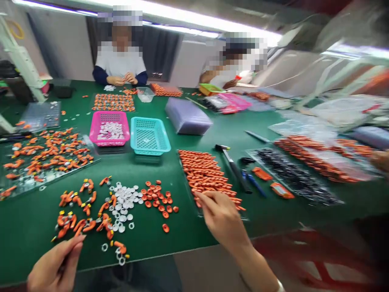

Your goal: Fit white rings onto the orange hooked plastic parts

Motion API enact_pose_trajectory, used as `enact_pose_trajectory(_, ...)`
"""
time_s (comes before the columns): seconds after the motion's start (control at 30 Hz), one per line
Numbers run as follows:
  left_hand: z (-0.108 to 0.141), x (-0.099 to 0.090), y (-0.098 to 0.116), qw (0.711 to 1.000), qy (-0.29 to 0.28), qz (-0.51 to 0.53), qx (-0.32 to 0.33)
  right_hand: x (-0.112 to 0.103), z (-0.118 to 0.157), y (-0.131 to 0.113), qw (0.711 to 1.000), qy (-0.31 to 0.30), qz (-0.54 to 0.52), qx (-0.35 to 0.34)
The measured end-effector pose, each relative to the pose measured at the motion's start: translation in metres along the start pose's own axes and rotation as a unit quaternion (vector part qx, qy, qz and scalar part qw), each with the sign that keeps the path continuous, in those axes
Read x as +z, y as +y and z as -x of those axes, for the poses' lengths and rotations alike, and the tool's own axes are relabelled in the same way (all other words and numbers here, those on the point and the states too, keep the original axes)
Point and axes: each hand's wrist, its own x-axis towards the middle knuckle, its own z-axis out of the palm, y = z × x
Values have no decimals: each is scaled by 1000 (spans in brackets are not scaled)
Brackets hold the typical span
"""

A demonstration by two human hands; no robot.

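My left hand (57, 261) is pinched, thumb against forefinger, at the near edge of a loose pile of curved orange pieces (88, 221) with yellow and grey ends. An orange piece lies right at those fingertips; I cannot tell whether they hold it. My right hand (223, 219) reaches over the near left part of a clear tray with rows of slim orange pieces (203, 168). Its thumb and forefinger are closed at the rows, and what is between them is hidden. Between the hands lie small white discs (124, 202) and orange cup-shaped caps (158, 196).
Beyond are a pink basket (110, 140) of white bits, a turquoise basket (150, 150) and a purple-grey block (188, 117). At right lie a hammer (234, 168), blue-handled pliers (255, 184) and a tray of black parts (294, 174). Two people sit across the green table (146, 247).
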Motion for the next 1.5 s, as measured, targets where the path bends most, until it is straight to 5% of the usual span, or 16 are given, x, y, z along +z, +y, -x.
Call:
enact_pose_trajectory(0.1, -2, -4, 11, 998, -32, -14, 54, 2, 10, -38, 996, 12, -92, -14)
enact_pose_trajectory(0.23, -6, -3, 20, 997, -48, -13, 57, 18, 27, -113, 930, -132, -337, -70)
enact_pose_trajectory(0.37, -9, -3, 20, 996, -65, -4, 56, 42, 32, -156, 907, -170, -384, -42)
enact_pose_trajectory(0.5, -12, -5, 27, 996, -73, 23, 35, 49, 30, -162, 877, -166, -450, 32)
enact_pose_trajectory(0.7, -17, 7, 69, 949, -221, 223, -35, 37, 29, -156, 706, -174, -651, 221)
enact_pose_trajectory(0.8, -18, 17, 86, 931, -228, 273, -78, 36, 31, -153, 622, -185, -709, 275)
enact_pose_trajectory(0.97, -24, 21, 98, 932, -215, 268, -115, 35, 36, -150, 560, -179, -743, 319)
enact_pose_trajectory(1.03, -25, 19, 100, 934, -207, 262, -124, 33, 37, -151, 567, -180, -735, 325)
enact_pose_trajectory(1.1, -23, 19, 102, 939, -191, 254, -132, 31, 38, -152, 605, -176, -712, 308)
enact_pose_trajectory(1.23, -18, 21, 102, 946, -179, 245, -116, 30, 40, -155, 780, -121, -579, 205)
enact_pose_trajectory(1.3, -17, 22, 101, 948, -177, 241, -106, 30, 40, -156, 843, -106, -507, 145)
enact_pose_trajectory(1.5, -18, 22, 102, 956, -174, 226, -73, 28, 33, -159, 905, -65, -415, 59)
